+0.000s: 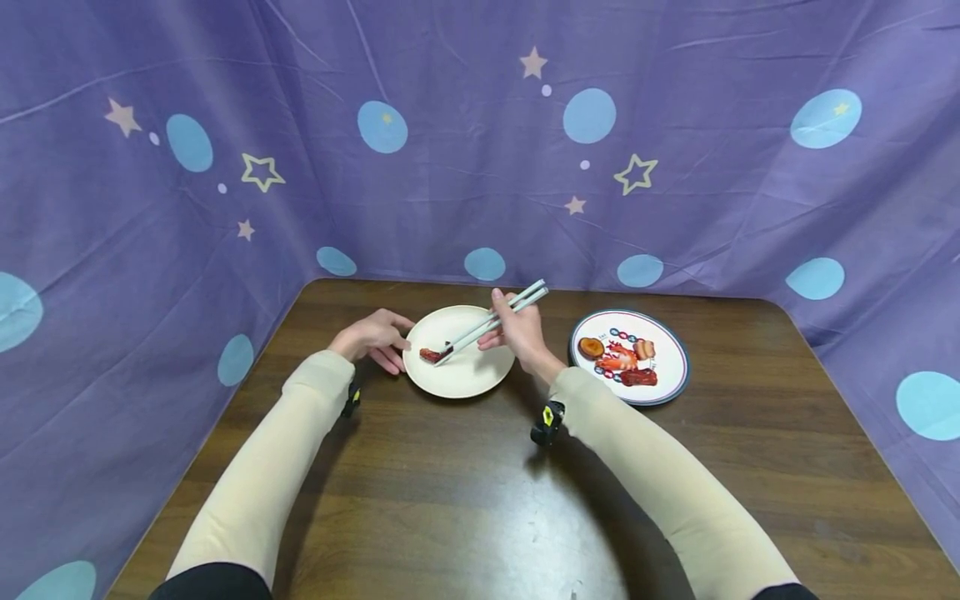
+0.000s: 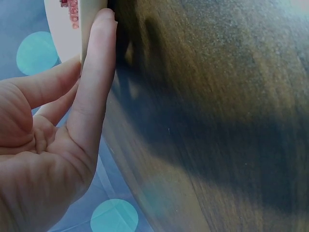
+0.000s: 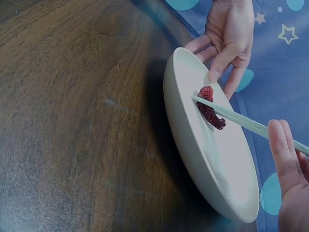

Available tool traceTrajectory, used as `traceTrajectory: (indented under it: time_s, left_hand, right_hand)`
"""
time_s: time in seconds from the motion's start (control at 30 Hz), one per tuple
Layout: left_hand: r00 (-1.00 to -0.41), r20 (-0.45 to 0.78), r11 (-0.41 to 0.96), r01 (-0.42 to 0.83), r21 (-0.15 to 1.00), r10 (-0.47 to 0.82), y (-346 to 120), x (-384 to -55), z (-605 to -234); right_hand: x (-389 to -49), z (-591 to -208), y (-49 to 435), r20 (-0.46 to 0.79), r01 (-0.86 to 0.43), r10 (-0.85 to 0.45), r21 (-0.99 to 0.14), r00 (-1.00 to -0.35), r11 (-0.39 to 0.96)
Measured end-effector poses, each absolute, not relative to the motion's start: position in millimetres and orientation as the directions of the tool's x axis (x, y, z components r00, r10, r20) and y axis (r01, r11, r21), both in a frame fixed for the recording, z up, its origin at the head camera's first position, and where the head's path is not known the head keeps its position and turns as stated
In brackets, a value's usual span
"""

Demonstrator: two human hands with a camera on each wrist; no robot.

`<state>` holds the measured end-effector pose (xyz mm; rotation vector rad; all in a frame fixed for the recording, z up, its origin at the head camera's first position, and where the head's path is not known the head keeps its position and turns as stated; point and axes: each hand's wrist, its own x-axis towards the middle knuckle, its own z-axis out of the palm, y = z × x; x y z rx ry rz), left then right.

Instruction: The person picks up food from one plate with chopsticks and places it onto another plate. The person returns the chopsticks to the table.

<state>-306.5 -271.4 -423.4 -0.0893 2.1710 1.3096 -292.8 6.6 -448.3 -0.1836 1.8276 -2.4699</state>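
Note:
My left hand holds the left rim of a cream plate, thumb on the edge and the other fingers beneath. On that plate lies a curved, dark red food piece with a bumpy surface, like an octopus tentacle. Above the plate's right side, my right hand grips a pair of pale green chopsticks. Their tips reach down to the food piece, overlapping it in the right wrist view, where the plate appears steeply slanted. Only a corner of the piece shows in the left wrist view.
To the right stands a white plate with a blue rim. It bears a shrimp, a round brown piece, a light brown piece and a dark red piece. A purple curtain hangs behind the wooden table.

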Motion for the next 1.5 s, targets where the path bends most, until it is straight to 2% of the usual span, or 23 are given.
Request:
traceTrajectory:
  time_s: [1.17,1.5]
  left_hand:
    - [-0.824,-0.516,0.527,-0.339,0.78,0.233,-269.8,-303.5,-422.6]
    - [-0.824,-0.519,0.529,-0.342,0.777,0.229,-268.2,-305.3,-420.9]
  right_hand:
    - [-288.3,-445.2,11.9,0.076,-0.025,-0.15,-0.949,-0.986,-0.315]
    - [-287.1,-441.6,15.7,0.08,-0.04,-0.121,-0.951,-0.989,-0.307]
